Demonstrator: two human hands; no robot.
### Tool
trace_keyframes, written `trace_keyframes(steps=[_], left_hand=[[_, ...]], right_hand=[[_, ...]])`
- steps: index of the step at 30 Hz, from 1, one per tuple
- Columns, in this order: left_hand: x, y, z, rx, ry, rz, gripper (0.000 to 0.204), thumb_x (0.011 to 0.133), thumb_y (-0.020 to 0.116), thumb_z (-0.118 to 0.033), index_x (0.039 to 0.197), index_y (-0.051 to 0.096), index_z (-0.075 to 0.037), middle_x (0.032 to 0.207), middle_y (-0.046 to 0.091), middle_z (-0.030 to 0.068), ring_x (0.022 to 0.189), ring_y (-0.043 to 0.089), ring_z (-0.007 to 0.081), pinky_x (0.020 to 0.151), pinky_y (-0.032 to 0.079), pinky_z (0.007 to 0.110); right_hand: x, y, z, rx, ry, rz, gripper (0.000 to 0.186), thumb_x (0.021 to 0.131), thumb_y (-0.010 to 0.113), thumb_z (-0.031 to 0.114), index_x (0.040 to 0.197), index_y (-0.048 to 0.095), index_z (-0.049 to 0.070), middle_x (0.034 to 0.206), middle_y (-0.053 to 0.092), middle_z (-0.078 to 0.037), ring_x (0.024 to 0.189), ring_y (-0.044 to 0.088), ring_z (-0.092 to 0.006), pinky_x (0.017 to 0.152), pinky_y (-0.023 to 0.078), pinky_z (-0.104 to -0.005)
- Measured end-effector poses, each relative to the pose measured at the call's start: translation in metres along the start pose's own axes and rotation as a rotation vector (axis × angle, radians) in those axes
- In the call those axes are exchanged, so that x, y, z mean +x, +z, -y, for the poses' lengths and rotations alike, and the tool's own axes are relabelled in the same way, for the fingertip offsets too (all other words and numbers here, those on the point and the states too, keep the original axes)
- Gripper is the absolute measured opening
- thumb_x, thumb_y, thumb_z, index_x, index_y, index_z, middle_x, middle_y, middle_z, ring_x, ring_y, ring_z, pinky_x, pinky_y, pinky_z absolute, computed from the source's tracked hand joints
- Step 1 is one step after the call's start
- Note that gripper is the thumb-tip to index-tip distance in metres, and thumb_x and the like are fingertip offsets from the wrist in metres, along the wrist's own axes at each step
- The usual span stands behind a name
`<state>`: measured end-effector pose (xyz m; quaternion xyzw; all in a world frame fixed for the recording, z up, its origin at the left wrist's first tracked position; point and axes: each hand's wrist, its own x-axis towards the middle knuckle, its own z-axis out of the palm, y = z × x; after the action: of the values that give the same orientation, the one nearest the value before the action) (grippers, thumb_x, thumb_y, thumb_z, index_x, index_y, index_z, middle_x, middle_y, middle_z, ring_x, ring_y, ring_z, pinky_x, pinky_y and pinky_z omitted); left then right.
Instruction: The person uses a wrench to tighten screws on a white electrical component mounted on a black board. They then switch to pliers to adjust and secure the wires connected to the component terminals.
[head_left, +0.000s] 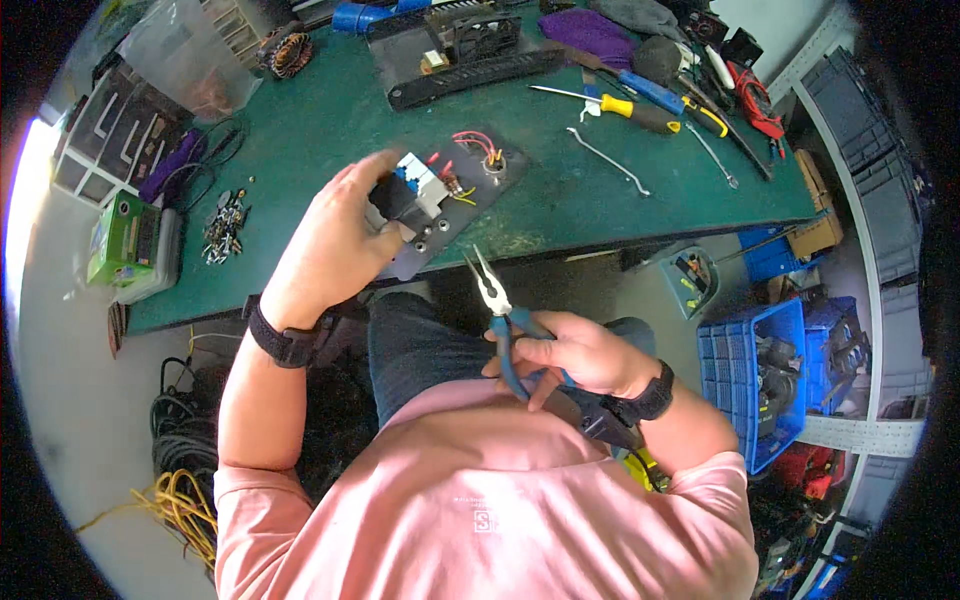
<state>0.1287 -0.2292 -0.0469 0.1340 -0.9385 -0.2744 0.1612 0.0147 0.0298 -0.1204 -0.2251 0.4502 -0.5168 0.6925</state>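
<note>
Long-nose pliers [492, 290] with blue handles are in my right hand [575, 352], above my lap in front of the bench edge. Their jaws point toward the bench and stand a little apart, touching nothing. My left hand [338, 225] is closed around a dark boxy electrical part [410, 208] with white and blue pieces on its far side. That part is at a grey metal plate [482, 192] lying tilted at the bench's front edge. On the plate are red and yellow wires [472, 140] and a round metal fitting [494, 163]. My left fingertips are partly hidden behind the part.
The green bench [330, 120] holds a pile of small screws [226, 225] at left, a black metal chassis [450, 60] at the back, and a yellow-handled screwdriver [615, 104] and wrenches [610, 162] at right. Blue crates [735, 370] stand below right; cables [185, 505] lie lower left.
</note>
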Motion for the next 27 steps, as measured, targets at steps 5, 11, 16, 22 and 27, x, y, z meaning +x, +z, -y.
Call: trace_keyframes(steps=[5, 11, 16, 22, 27], left_hand=[[-0.003, 0.01, 0.009, 0.032, 0.042, -0.031, 0.059, 0.073, 0.069, -0.01, 0.126, 0.049, 0.007, 0.117, 0.058, 0.0276, 0.112, 0.055, 0.0393, 0.098, 0.043, 0.04], [-0.004, 0.011, 0.004, 0.043, 0.027, -0.028, 0.059, 0.077, 0.068, -0.013, 0.129, 0.047, 0.005, 0.118, 0.057, 0.0275, 0.113, 0.054, 0.0394, 0.098, 0.042, 0.041], [-0.006, 0.012, -0.003, 0.076, -0.029, -0.017, 0.061, 0.079, 0.067, -0.015, 0.132, 0.044, 0.003, 0.119, 0.057, 0.0262, 0.115, 0.053, 0.0396, 0.099, 0.04, 0.041], [-0.011, 0.019, -0.008, 0.18, -0.015, -0.066, 0.057, 0.08, 0.065, -0.012, 0.13, 0.043, 0.007, 0.11, 0.059, 0.0282, 0.108, 0.054, 0.0417, 0.095, 0.043, 0.043], [-0.011, 0.022, -0.005, 0.169, 0.007, -0.107, 0.057, 0.08, 0.066, -0.012, 0.129, 0.044, 0.007, 0.11, 0.059, 0.028, 0.107, 0.055, 0.0417, 0.094, 0.043, 0.043]], right_hand=[[0.019, 0.011, 0.002, 0.054, 0.076, 0.02, 0.044, 0.099, 0.05, 0.029, 0.133, 0.043, 0.004, 0.116, 0.061, -0.018, 0.1, 0.065, -0.0251, 0.067, 0.06, -0.0337], [0.036, 0.031, 0.013, 0.123, 0.089, -0.035, 0.042, 0.099, 0.048, 0.032, 0.132, 0.044, 0.005, 0.116, 0.061, -0.019, 0.099, 0.065, -0.0265, 0.067, 0.06, -0.0334], [0.036, 0.033, 0.011, 0.311, 0.084, -0.006, 0.042, 0.1, 0.047, 0.033, 0.131, 0.044, 0.005, 0.116, 0.06, -0.02, 0.102, 0.064, -0.0294, 0.069, 0.059, -0.035], [0.031, 0.049, 0.021, 0.391, 0.105, -0.003, 0.043, 0.1, 0.044, 0.034, 0.132, 0.043, 0.005, 0.119, 0.06, -0.021, 0.105, 0.064, -0.0314, 0.072, 0.058, -0.0355], [0.026, 0.053, 0.027, 0.338, 0.107, -0.028, 0.042, 0.1, 0.044, 0.034, 0.131, 0.044, 0.005, 0.118, 0.061, -0.021, 0.104, 0.064, -0.031, 0.071, 0.058, -0.035]])
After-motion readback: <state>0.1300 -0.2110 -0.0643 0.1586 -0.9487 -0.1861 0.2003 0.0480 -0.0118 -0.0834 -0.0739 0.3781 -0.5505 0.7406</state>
